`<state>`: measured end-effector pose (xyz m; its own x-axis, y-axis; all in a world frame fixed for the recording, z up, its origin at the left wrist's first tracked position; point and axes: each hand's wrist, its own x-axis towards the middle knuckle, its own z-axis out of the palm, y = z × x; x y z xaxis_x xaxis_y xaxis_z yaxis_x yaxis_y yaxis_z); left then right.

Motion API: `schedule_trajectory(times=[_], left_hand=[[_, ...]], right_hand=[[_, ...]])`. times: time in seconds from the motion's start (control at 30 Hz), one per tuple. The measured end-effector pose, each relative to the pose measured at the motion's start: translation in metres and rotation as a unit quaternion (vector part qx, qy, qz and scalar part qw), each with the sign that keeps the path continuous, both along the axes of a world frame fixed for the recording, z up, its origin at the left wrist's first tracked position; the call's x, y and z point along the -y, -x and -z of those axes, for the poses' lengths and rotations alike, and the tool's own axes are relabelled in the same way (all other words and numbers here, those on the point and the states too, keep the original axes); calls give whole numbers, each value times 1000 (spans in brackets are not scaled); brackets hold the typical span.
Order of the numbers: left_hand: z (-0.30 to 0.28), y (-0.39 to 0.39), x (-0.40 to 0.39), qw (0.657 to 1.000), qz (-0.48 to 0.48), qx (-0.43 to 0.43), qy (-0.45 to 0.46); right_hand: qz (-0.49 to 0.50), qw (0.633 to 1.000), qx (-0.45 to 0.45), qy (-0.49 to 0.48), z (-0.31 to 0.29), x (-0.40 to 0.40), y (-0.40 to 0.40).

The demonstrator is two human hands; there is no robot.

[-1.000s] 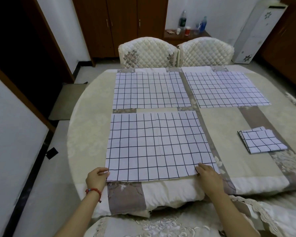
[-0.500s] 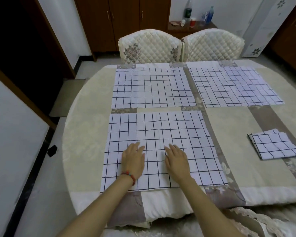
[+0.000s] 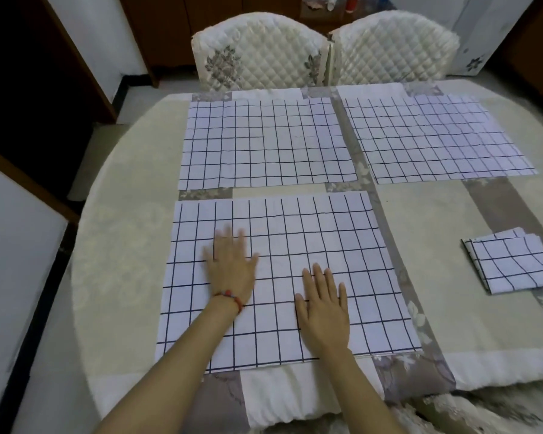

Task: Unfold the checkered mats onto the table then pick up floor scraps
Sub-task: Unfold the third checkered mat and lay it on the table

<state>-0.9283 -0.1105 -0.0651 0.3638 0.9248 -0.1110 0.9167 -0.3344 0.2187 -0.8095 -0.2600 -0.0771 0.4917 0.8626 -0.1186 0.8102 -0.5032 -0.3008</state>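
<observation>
Head view, landmark: the near mat (image 3: 295, 245), a white checkered cloth lying unfolded and flat on the bench (image 3: 123, 245), close to the bench's front edge.
Left hand (image 3: 232, 267): palm down on the left half of the near mat, fingers spread and flat, pinching nothing; blurred at the fingertips. A red bracelet (image 3: 229, 297) sits at its wrist.
Right hand (image 3: 325, 311): palm down on the near mat, right of the left hand and closer to the mat's front edge, fingers straight and slightly apart, holding nothing.
Far-left mat (image 3: 267, 142): unfolded, just behind the near mat, a narrow strip of bench cover between them.
Far-right mat (image 3: 436, 139): unfolded, behind and to the right of the near mat.
Folded mat (image 3: 514, 261): still folded into a small square, well to the right of the near mat.
Chairs (image 3: 261, 51): two quilted backs behind the far mats.
</observation>
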Motion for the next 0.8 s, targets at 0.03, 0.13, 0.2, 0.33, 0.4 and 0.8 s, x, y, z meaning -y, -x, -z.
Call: schedule_trajectory(times=[0.03, 0.13, 0.2, 0.33, 0.4, 0.8], left_hand=[[1, -19, 3, 994, 106, 0, 5], [10, -47, -1, 954, 293, -48, 40], [14, -46, -32, 967, 243, -65, 32], [5, -23, -89, 996, -15, -68, 53], [2, -17, -73, 999, -1, -43, 13], [12, -4, 53, 989, 142, -23, -23]], right_hand=[[1, 1000, 3, 4, 0, 0, -1], [2, 1000, 6, 6, 2, 0, -2], [7, 1000, 5, 0, 3, 0, -1], [4, 1000, 4, -10, 4, 2, -1], [4, 1000, 5, -13, 2, 0, -2], [-185, 983, -7, -9, -8, -96, -29]])
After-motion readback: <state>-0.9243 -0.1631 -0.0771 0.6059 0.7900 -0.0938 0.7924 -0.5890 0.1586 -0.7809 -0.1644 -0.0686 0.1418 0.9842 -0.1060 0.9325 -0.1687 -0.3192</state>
